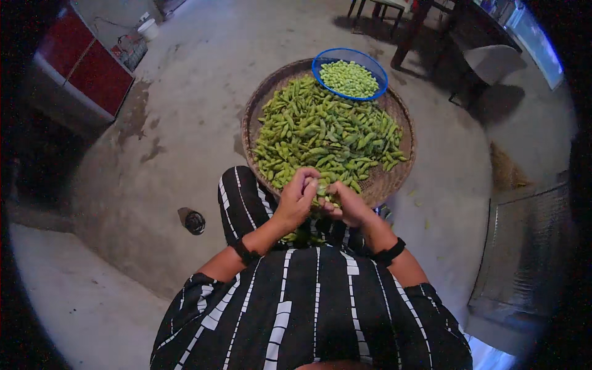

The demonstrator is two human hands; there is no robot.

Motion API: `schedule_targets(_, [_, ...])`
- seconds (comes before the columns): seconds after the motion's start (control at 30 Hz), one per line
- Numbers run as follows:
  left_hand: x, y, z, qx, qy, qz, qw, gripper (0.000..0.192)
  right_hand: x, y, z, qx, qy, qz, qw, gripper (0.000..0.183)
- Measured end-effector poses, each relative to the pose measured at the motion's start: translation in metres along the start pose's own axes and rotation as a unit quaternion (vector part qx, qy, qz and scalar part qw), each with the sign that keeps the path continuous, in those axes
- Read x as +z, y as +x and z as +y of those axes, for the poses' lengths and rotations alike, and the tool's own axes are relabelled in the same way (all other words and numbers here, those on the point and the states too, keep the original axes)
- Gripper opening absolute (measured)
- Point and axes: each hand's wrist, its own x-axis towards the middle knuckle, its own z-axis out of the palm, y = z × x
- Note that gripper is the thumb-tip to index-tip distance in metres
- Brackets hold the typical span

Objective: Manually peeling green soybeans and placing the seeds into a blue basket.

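My left hand [297,198] pinches a green bean pod [322,188] between thumb and fingers, just over the near rim of a round woven basket [397,178]. My right hand [349,203] meets it from the other side, fingers curled on the same pod, with pale green bits at its fingertips. A thick heap of green bean pods [319,134], likely edamame, fills much of the basket. On the basket's far edge rests a blue-rimmed mesh colander [383,89] holding shelled green beans [348,78]. The fingers partly hide what lies between both hands.
A small dark round object [194,223] is on the concrete floor [194,115] to the left. A red-fronted cabinet [88,60] and a white bucket [148,29] stand far left. Dark wooden furniture legs [411,34] and a stool [492,62] are far right.
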Motion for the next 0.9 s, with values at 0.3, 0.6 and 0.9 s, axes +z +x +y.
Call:
schedule_targets(0.3, [-0.028,-0.036,-0.005,0.161,0.291,-0.242,0.912,0.024,-0.035,0.01,-0.068,-0.094,0.007,-0.097,0.991,0.019])
schedule_targets(0.6, [-0.028,-0.037,-0.022,0.073,0.325,-0.306,0.892,0.02,-0.056,0.111,-0.208,-0.222,0.214,-0.077,0.948,0.034])
schedule_targets(0.9, [-0.046,-0.036,-0.034,0.157,0.294,-0.178,0.926,0.017,-0.032,0.122,-0.2,-0.242,0.287,-0.044,0.926,0.047])
